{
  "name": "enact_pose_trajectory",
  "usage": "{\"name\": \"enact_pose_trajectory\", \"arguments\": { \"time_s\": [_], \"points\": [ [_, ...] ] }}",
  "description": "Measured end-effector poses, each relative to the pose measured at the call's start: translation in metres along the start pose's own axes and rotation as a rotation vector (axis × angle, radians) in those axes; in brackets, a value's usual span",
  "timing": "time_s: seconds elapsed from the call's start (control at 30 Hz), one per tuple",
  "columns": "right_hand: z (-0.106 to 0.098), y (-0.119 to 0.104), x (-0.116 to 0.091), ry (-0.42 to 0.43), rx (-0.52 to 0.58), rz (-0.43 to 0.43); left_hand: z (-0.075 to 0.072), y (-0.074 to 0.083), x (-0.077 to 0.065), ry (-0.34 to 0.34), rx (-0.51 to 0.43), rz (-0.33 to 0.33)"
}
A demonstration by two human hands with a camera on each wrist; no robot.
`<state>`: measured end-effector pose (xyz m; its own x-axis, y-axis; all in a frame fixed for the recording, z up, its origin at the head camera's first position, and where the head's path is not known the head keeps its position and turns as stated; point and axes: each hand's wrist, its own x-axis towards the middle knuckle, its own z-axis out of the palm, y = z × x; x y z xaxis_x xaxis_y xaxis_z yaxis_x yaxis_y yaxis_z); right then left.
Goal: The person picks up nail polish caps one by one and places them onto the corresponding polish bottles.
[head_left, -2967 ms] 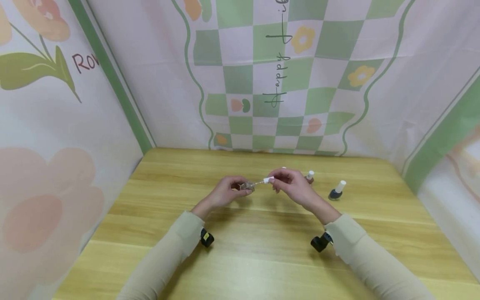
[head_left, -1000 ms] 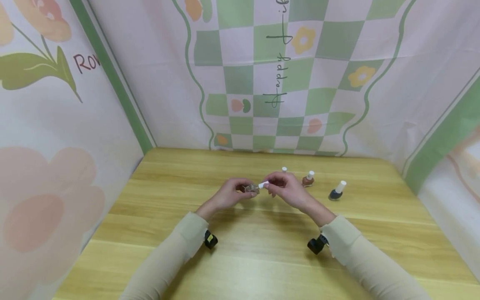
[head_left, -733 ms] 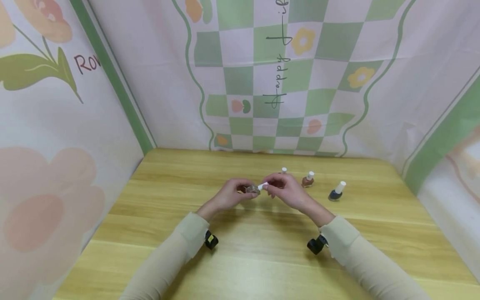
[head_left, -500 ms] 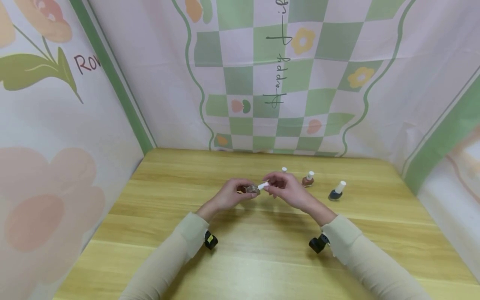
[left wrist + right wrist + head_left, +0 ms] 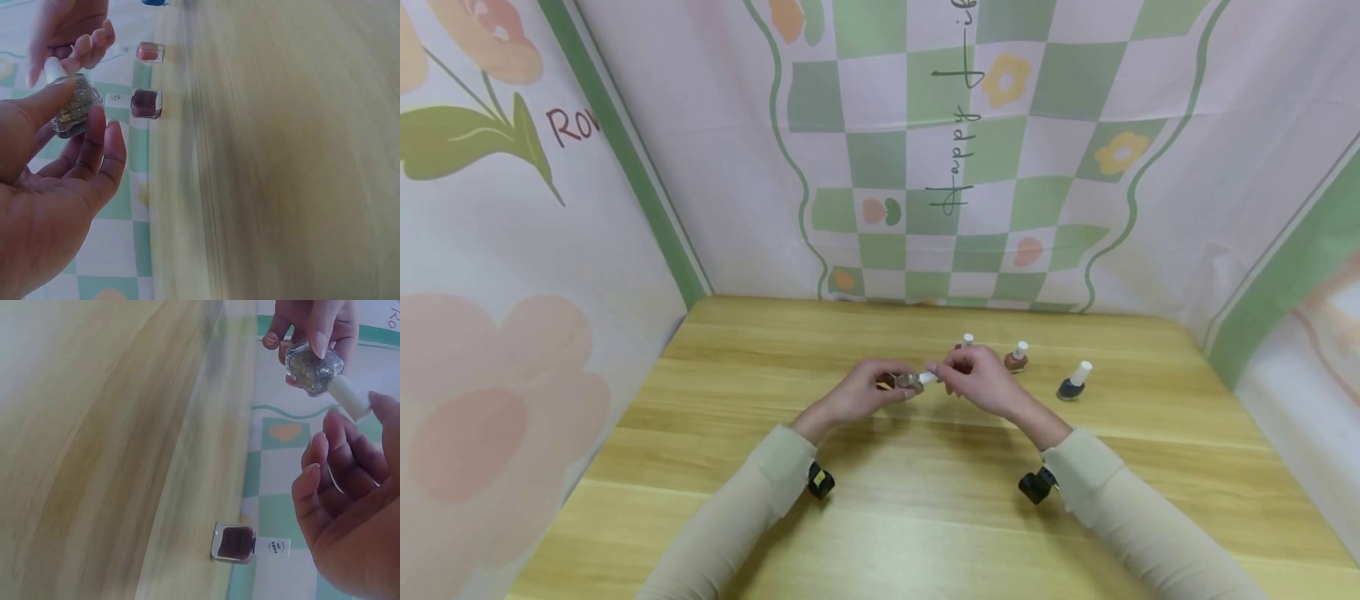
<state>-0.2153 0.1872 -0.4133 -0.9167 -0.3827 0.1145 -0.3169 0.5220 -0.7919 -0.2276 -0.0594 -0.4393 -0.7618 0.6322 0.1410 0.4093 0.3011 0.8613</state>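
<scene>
A glittery silver-gold nail polish bottle with a white cap lies tilted in my left hand, gripped between thumb and fingers. Its cap sits against the bottle neck, pointing toward my right hand. In the right wrist view, the right thumb tip is right at the cap's end, while the other fingers are spread and loosely bent below it. The left wrist view shows the right fingers on either side of the cap, with the thumb standing off it.
Behind the right hand stands a dark reddish nail polish bottle. A brownish-pink bottle and a dark blue bottle stand farther right on the wooden table. A patterned cloth hangs along the table's back edge.
Three seconds ago the cap and its brush stem were drawn out from the bottle; now the cap is against the neck. The right fingers have since loosened from the cap.
</scene>
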Motion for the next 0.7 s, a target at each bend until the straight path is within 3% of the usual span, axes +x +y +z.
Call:
{"name": "enact_pose_trajectory", "arguments": {
  "time_s": [0.33, 0.7],
  "points": [
    [-0.0083, -0.0022, -0.0038, -0.082, 0.060, -0.065, -0.0022, 0.0010, -0.0017, 0.006, -0.008, -0.008],
    [-0.0066, -0.0001, -0.0041, -0.053, 0.000, -0.092, -0.0016, 0.0012, -0.0034, 0.050, -0.026, -0.039]
  ]
}}
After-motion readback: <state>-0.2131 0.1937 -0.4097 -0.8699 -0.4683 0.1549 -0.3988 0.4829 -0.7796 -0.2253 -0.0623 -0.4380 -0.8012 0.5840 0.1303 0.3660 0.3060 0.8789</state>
